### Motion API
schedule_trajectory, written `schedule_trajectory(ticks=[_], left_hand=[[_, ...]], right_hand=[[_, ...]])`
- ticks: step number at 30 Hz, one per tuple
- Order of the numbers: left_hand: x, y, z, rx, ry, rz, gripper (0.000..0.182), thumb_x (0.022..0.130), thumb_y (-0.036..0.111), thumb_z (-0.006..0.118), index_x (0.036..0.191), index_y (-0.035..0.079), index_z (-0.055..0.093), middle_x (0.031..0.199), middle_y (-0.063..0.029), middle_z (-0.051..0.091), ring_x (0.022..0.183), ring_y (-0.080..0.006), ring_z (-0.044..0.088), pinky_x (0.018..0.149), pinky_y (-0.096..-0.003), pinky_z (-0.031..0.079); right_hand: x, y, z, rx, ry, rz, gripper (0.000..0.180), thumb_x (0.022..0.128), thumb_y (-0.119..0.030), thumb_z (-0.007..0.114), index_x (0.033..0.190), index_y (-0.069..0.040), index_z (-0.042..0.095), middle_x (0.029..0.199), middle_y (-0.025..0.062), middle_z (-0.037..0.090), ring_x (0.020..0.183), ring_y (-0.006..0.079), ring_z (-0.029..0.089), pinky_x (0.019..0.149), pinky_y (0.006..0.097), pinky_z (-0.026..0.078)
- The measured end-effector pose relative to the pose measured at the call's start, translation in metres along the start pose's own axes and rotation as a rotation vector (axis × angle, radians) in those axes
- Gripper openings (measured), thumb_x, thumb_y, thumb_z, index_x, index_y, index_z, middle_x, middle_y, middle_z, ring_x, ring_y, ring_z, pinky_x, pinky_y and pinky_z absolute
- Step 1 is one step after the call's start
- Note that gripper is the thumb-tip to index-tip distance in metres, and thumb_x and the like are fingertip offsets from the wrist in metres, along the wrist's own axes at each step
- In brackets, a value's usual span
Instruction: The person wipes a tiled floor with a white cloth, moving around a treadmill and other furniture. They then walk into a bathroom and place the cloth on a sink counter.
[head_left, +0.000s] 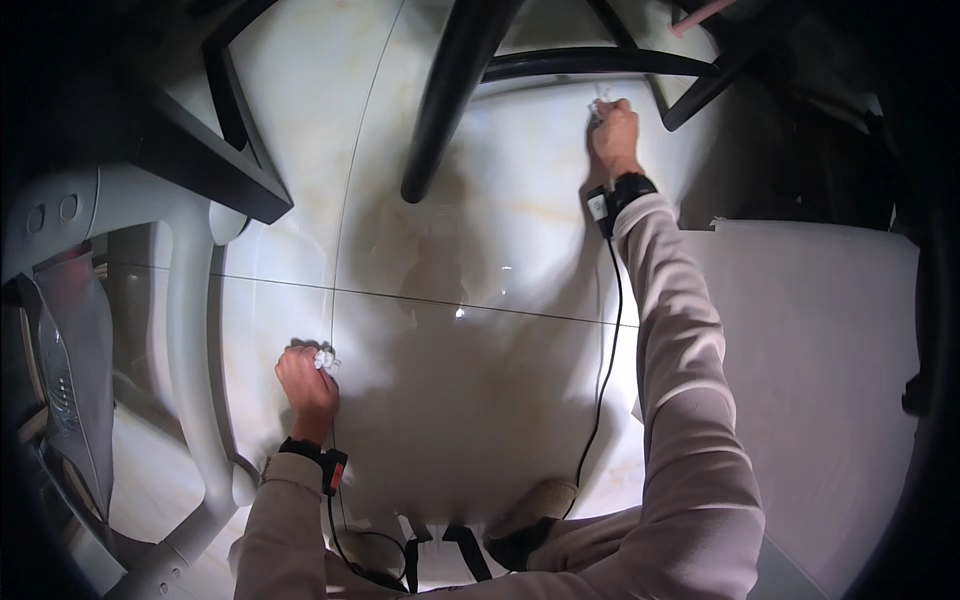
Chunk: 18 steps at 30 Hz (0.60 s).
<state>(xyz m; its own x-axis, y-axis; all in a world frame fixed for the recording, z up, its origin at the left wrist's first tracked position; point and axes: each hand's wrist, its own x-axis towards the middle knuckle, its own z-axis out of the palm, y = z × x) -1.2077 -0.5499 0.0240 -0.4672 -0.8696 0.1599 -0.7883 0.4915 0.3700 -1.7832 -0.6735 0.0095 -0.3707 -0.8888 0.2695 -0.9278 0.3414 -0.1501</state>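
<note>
My left hand (309, 386) is closed around a crumpled white wad (327, 361), probably tissue, low over the glossy marble-look tile floor (480, 255). Far forward on the right, my right hand (617, 135) reaches down to the tiles beside a black tubular crossbar. Its fingers pinch a second white wad (600, 105), which is partly hidden and a little blurred. Each wrist wears a black band with a small cabled device, one on the left wrist (334, 472) and one on the right wrist (599, 212).
Black metal furniture legs (457, 90) and a crossbar (600, 60) stand ahead. A black angular frame (210, 157) is at upper left. A grey curved frame (189, 330) runs down the left side. A pale panel (810, 360) lies right. A black cable (611, 337) hangs by my right arm.
</note>
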Motion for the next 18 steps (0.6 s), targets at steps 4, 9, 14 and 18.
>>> schedule_trajectory(ticks=[4,9,14,18], left_hand=[[0.004,0.002,0.0,-0.01,0.009,0.0,0.03,0.072,0.004,0.049,0.101,0.001,0.049,0.096,-0.0163,0.051,0.092,-0.0357,0.048,0.08,-0.0453,0.034],[0.005,0.004,-0.004,-0.033,0.009,-0.004,0.031,0.071,0.002,0.05,0.102,0.002,0.048,0.098,-0.0153,0.052,0.093,-0.035,0.048,0.08,-0.0456,0.034],[0.005,0.003,-0.004,-0.017,-0.015,-0.042,0.032,0.071,0.001,0.051,0.102,0.003,0.049,0.099,-0.0143,0.052,0.094,-0.0339,0.049,0.081,-0.0452,0.034],[0.004,0.002,-0.003,-0.032,-0.012,-0.054,0.032,0.069,0.0,0.052,0.101,0.004,0.05,0.098,-0.0132,0.052,0.094,-0.0328,0.048,0.08,-0.0434,0.035]], right_hand=[[-0.047,-0.063,0.0,0.115,0.071,-0.285,0.024,0.077,0.002,0.051,0.096,-0.002,0.064,0.089,0.0155,0.056,0.08,0.0354,0.05,0.073,0.0409,0.045],[-0.137,-0.146,-0.042,0.373,-0.123,-0.631,0.032,0.072,0.006,0.055,0.103,0.0,0.062,0.087,0.0077,0.053,0.081,0.0265,0.047,0.077,0.0329,0.044],[-0.171,-0.173,-0.057,0.566,-0.306,-0.673,0.038,0.066,0.008,0.055,0.101,-0.006,0.064,0.096,0.0063,0.056,0.087,0.0255,0.049,0.08,0.0324,0.045],[-0.12,-0.129,-0.04,0.568,-0.175,-0.291,0.05,0.065,0.02,0.046,0.104,-0.005,0.065,0.11,0.0127,0.051,0.104,0.0286,0.051,0.093,0.0317,0.042]])
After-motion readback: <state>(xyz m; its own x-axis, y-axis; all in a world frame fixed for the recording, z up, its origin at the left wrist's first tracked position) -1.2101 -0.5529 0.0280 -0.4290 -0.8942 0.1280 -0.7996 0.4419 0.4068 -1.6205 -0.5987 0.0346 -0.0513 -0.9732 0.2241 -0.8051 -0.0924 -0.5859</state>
